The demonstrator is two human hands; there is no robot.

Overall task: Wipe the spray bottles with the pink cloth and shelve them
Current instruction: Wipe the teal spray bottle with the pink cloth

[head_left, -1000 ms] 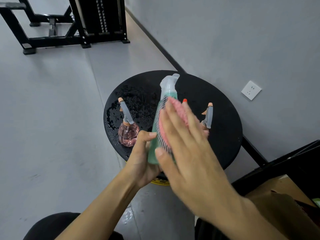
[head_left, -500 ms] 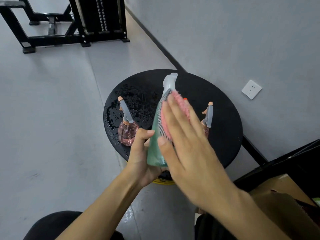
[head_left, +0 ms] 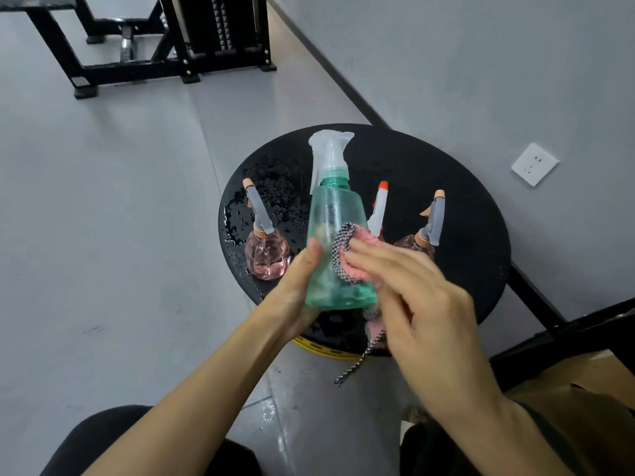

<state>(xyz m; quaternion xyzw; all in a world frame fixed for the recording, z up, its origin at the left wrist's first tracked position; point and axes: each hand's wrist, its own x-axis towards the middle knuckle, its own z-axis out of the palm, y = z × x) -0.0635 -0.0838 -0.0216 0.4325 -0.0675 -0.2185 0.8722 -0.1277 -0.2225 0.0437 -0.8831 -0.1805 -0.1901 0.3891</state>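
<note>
The translucent green spray bottle (head_left: 330, 214), with a clear trigger head, is held upright over the black round counter (head_left: 474, 235). The left hand (head_left: 295, 293) wraps its base, thumb on the front. The right hand (head_left: 422, 304) presses the pink cloth (head_left: 357, 266) against the bottle's side with nearly straight fingers. The right thumb is hidden, and the cloth's checked edge dangles below that palm.

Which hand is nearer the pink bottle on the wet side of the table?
Left. The left hand grips the green bottle right beside that pink bottle; the right hand presses the cloth on the green bottle's far side.
</note>
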